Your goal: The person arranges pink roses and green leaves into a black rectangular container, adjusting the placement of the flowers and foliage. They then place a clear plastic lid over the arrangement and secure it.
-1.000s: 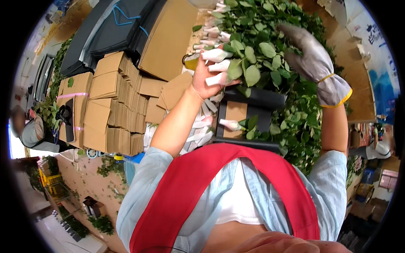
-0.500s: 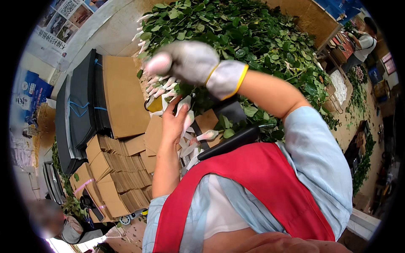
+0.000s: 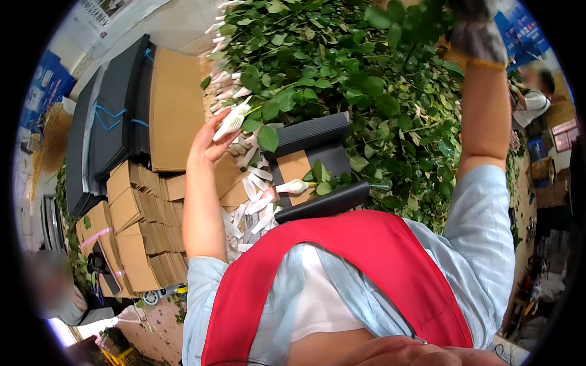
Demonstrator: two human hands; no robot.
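My left hand [image 3: 210, 143] holds a rose bud in a white net sleeve [image 3: 232, 124], its fingers behind and below it. A green stem with leaves runs from the bud toward the upper right. My right hand [image 3: 479, 39], in a grey-white glove with a yellow cuff, is raised at the top right beside leafy stems [image 3: 421, 21]. Its fingers are dark and cut off, so its grip is hidden. In front of me lies a curled black corrugated sheet [image 3: 308, 134] with a brown card [image 3: 294, 165]. Another netted rose bud [image 3: 294, 186] rests over them.
A large heap of leafy rose stems [image 3: 342, 67] covers the table's far side. Loose white net sleeves [image 3: 256, 201] lie near my apron. At left stand stacked brown cardboard pieces [image 3: 143, 226] and black sheets [image 3: 110, 122]. People [image 3: 537, 97] are at far right and lower left.
My right hand has swung from the netted buds to the upper right, away from the pink-white bud near it. My left hand has moved up and left, now with a netted rose bud.
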